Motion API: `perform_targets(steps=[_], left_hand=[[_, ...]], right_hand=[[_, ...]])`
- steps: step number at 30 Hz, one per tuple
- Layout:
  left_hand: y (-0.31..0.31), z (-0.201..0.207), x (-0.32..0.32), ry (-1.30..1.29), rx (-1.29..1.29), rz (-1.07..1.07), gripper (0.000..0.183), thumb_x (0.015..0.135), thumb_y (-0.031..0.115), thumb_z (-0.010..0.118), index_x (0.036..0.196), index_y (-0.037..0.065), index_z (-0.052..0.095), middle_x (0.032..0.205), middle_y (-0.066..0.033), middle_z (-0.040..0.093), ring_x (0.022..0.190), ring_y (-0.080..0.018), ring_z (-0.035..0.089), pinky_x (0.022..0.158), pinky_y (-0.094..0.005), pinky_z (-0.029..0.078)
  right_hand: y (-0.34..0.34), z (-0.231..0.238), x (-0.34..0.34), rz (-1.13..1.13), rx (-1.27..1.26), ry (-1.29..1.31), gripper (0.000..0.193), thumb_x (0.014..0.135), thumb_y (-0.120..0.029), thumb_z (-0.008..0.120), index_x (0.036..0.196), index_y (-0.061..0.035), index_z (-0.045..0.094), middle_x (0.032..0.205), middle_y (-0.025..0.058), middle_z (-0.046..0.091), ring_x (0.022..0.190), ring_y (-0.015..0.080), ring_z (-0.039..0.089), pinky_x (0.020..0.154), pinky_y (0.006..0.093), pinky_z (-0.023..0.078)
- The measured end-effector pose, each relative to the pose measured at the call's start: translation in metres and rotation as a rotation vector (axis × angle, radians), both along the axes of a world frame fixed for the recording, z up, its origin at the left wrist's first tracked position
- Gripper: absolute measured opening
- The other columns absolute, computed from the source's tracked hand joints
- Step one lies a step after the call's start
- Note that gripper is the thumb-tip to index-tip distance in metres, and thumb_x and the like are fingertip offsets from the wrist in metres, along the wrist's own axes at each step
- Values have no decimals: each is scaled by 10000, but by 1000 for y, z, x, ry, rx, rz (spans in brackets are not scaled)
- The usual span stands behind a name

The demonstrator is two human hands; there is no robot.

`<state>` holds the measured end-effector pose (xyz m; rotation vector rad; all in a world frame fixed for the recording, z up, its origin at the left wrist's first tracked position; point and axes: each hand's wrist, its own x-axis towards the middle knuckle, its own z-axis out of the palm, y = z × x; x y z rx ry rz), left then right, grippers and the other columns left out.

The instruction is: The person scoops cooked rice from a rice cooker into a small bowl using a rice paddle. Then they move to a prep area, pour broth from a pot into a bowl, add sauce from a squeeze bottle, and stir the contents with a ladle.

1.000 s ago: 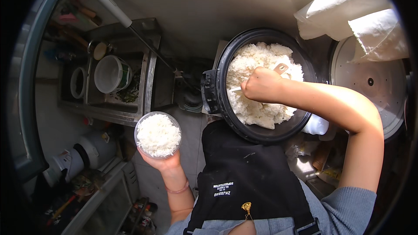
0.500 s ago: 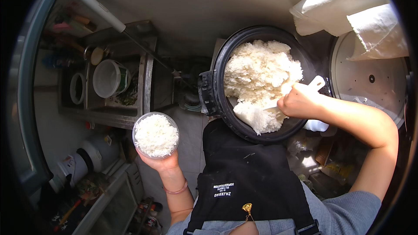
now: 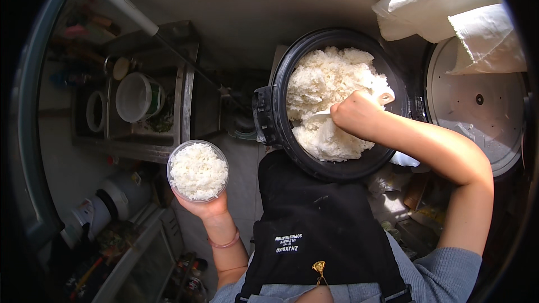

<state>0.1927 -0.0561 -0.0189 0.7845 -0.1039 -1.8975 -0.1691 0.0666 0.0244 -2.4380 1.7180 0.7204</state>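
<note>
Scoop (image 3: 386,99) gripped over the rice (image 3: 328,81) in the cooker (image 3: 279,95)

The scoop is held within the cooker's rim by the right hand (image 3: 357,113), its fingers curled in a fist around the handle; the fingertips are hidden. The rice is piled in lumps inside the cooker. To the cooker's left, a clear bowl (image 3: 227,171) filled with rice is held up by the left hand (image 3: 206,206), cupped from below; whether those fingers are spread or pressed together cannot be told. Farther left of the cooker, a white bucket (image 3: 132,98) is contained in a sink (image 3: 185,101). To the cooker's right, a round lid (image 3: 469,112) is partly hidden by a pale cloth (image 3: 443,5).
</note>
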Motion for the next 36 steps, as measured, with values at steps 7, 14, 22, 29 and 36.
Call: perform_targets(steps=[7,14,22,29,36], left_hand=[[4,4,-1,15,18,64,505,964,429,454,1311,89,592,1369,-100,584,1282,-299,530,1095,-490,404],[7,-1,1,-5,65,94,508,972,429,433,1317,89,587,1378,-100,576,1289,-302,524,1097,-491,402],[6,1,4,58,-52,-17,520,977,437,418,1333,90,572,1399,-102,558,1298,-306,513,1100,-494,394],[4,5,0,-66,91,122,528,976,441,414,1342,91,566,1394,-106,562,1292,-310,519,1098,-499,397],[7,-7,11,13,-2,35,529,974,438,407,1338,89,568,1388,-108,567,1287,-316,524,1089,-505,408]], right_hand=[[9,-21,-3,-266,213,-132,110,772,-143,626,795,-63,697,674,105,677,670,257,695,611,393,526],[52,-11,-21,-861,309,-477,318,873,-317,624,868,-10,707,751,213,666,802,388,678,757,459,538],[80,-14,-8,-1812,777,-1153,308,1025,-276,518,826,-49,581,529,8,470,353,67,338,349,244,266],[97,35,-19,-1853,648,-1179,231,1016,-233,516,918,-40,596,556,3,477,399,79,399,377,240,309],[87,116,-22,-924,201,-593,134,902,-101,573,972,-2,518,754,235,602,763,449,592,652,478,466]])
